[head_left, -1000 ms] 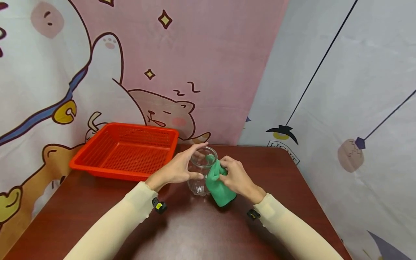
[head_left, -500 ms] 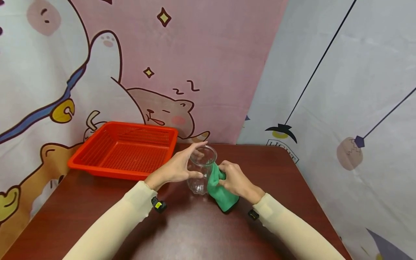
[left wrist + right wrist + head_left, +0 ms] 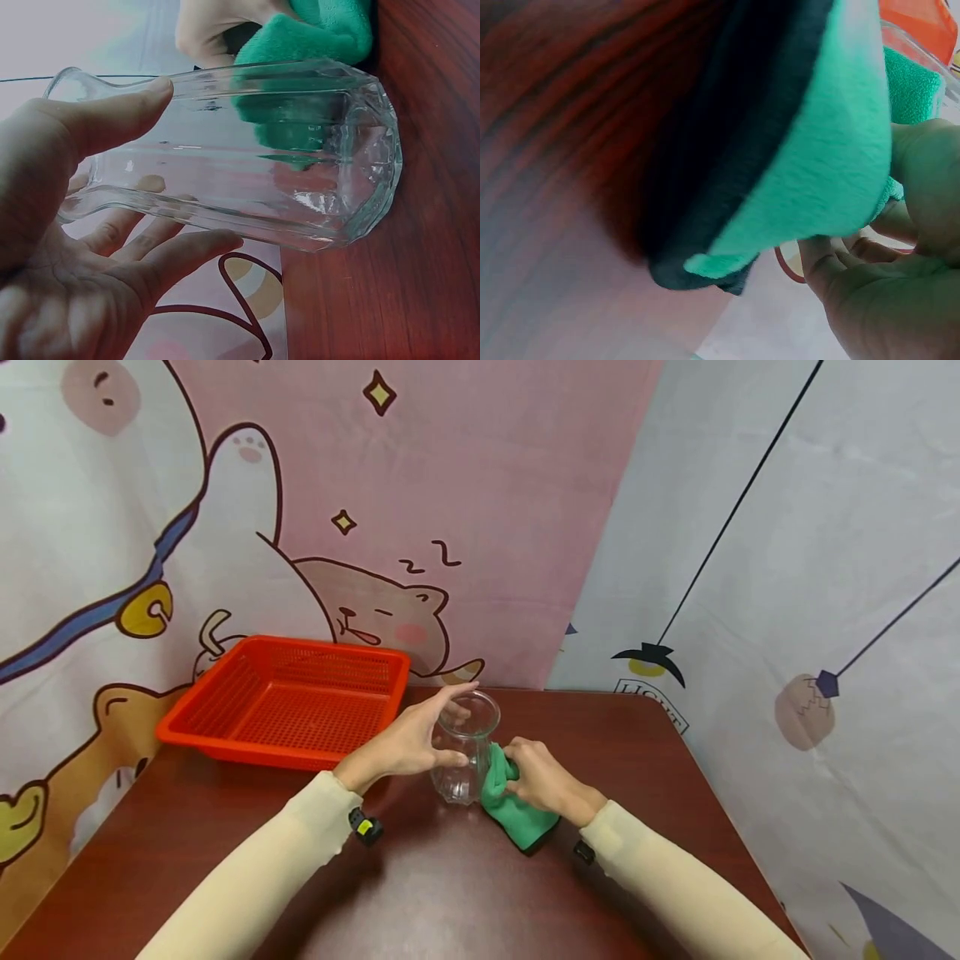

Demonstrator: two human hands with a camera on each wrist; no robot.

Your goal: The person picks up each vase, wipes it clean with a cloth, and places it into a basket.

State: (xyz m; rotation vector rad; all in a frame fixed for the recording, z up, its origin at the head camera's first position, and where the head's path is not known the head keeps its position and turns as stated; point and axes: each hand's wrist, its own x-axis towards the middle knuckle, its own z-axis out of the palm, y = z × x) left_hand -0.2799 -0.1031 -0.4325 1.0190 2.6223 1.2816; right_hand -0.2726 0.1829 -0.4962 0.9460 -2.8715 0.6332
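Observation:
A clear glass vase (image 3: 459, 787) with a flared rim and a faceted base stands upright on the table. My left hand (image 3: 408, 745) holds it near the neck, thumb on the near side and fingers round the far side, as the left wrist view also shows. On the vase's right, my right hand (image 3: 549, 783) grips a bunched green cloth (image 3: 517, 820) against the glass wall. In the right wrist view the cloth (image 3: 817, 157) hangs down with a dark edge along its border, and it hides part of the fingers.
A red plastic basket (image 3: 296, 752) with perforated sides sits at the back left of the dark reddish wooden table (image 3: 435, 893). Behind the table hangs a printed fabric backdrop (image 3: 517, 527), with another panel along the right side.
My right hand has slid the cloth down the vase's right side, from near the rim to the lower wall. My left hand keeps its hold on the vase.

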